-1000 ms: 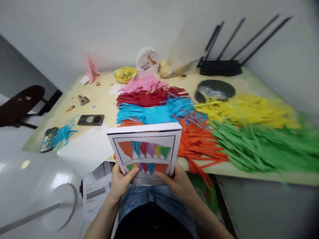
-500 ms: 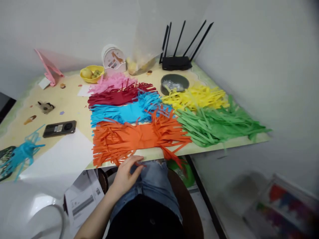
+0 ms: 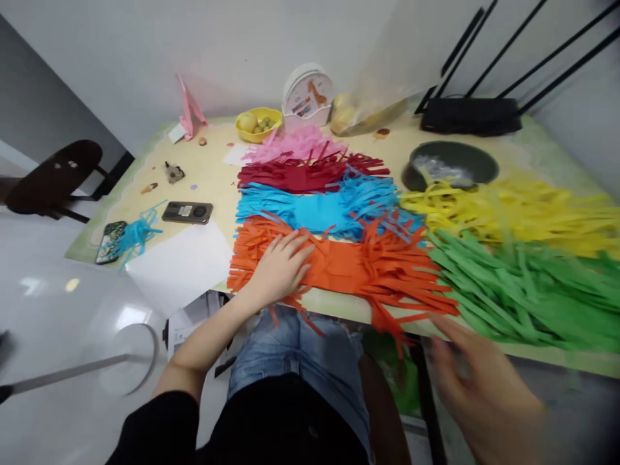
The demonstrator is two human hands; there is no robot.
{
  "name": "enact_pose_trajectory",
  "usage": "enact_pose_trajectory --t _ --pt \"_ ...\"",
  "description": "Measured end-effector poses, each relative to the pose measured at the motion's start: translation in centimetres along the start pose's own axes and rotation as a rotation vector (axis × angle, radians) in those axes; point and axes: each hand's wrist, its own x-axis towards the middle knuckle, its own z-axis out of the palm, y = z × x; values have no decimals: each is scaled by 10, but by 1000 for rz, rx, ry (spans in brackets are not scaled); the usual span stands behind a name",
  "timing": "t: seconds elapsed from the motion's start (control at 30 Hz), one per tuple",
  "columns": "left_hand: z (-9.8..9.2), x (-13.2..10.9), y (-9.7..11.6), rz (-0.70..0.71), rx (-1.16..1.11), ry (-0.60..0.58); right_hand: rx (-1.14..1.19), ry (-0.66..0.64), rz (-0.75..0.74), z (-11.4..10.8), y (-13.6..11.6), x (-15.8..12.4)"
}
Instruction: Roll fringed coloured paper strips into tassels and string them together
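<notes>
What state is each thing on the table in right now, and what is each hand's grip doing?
Left hand: flat, fingers spread, on the orange fringe; no grip.
Right hand: blurred, below the table edge, holding nothing.
Orange fringe: flat, strips overhanging the near edge.
Blue fringe: flat.
Green strips: loose pile.
Dark bowl: upright.
Phone: lying flat.
</notes>
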Motion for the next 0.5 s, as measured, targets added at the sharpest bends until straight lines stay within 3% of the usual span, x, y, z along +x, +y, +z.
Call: enact_pose_trajectory --t 0.07,0.17,0.33,0.4,0.5 --pt "9 15 -8 -91 124 -140 163 -130 -215 29 -18 37" --pt "1 4 -44 -195 159 -183 175 -242 -394 67 -24 66" --pt "-63 -58 -152 -633 289 -47 85 -360 -499 105 10 55" --pt "-84 -70 -196 -715 322 -56 56 -384 -520 109 18 50" --pt "-97 -66 -247 -720 298 -149 22 -395 -501 107 16 52"
